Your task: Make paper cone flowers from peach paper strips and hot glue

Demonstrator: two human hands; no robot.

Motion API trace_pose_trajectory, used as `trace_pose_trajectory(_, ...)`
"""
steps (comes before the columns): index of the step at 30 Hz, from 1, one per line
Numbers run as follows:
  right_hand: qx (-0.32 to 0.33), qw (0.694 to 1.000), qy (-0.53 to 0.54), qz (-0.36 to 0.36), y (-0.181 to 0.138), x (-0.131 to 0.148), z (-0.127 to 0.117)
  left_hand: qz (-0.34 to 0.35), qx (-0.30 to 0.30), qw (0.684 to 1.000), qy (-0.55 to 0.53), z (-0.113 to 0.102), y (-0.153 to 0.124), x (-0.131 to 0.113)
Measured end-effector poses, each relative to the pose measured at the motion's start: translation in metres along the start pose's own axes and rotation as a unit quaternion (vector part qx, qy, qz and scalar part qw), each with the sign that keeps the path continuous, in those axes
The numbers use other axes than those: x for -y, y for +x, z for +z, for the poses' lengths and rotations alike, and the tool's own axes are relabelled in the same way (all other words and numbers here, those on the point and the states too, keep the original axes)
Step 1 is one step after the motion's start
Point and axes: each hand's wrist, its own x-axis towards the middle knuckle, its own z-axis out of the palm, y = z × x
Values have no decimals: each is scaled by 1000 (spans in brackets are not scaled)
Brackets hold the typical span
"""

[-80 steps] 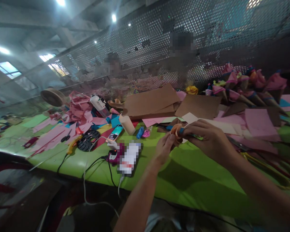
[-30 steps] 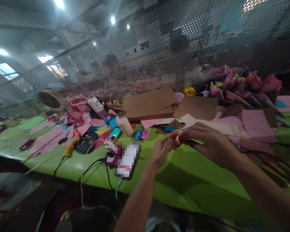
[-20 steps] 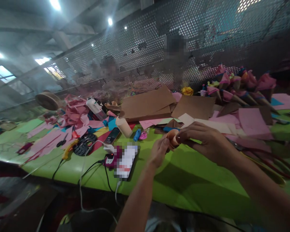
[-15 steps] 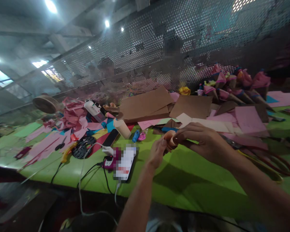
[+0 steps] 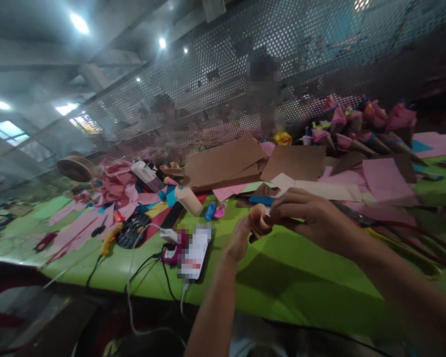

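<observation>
Head view: the right hand (image 5: 314, 218) pinches a small peach paper coil (image 5: 259, 221), a soft strip wound on itself, held just above the bright green tabletop (image 5: 301, 277). Its fingers are clenched around the far side of the coil. The left hand (image 5: 239, 239) sits lower and nearer, its fingertips against the coil's underside. Blur hides whether they grasp it or only press.

Compared with a few seconds ago, the coil looks tighter and more cone-like. The left hand has dropped from beside it to beneath it. The blue-green stick that showed at the right fingertips is no longer visible. The slim phone (image 5: 173, 215) near the white paper tube (image 5: 189, 199), lit before, is now dark.

Flat, stiff brown cardboard sheets (image 5: 223, 161) lie beyond the hands, with matte pink paper sheets (image 5: 384, 178) to the right. Wrapped paper cones (image 5: 357, 134) lean against the perforated metal screen (image 5: 245, 74). Large scissors with red and yellow handles (image 5: 423, 248) lie near the right forearm.
</observation>
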Motion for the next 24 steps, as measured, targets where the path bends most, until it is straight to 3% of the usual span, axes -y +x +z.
trace_pose_trajectory(3,4,1000,2,2,-1,0,1,23,-21,1000,4,-3,2,5)
trace_pose_trajectory(6,12,1000,3,8,-2,1,2,0,-32,999,12,-5,2,7)
trace_pose_trajectory(11,42,999,-6,15,0,3,-2,-20,20,1000,-1,-5,0,6)
trace_pose_trajectory(19,33,999,-15,12,-1,1,1,-139,3,989,-54,-2,-1,-5)
trace_pose_trajectory(24,13,999,-28,-15,-2,1,4,-149,11,986,-69,-2,1,-5)
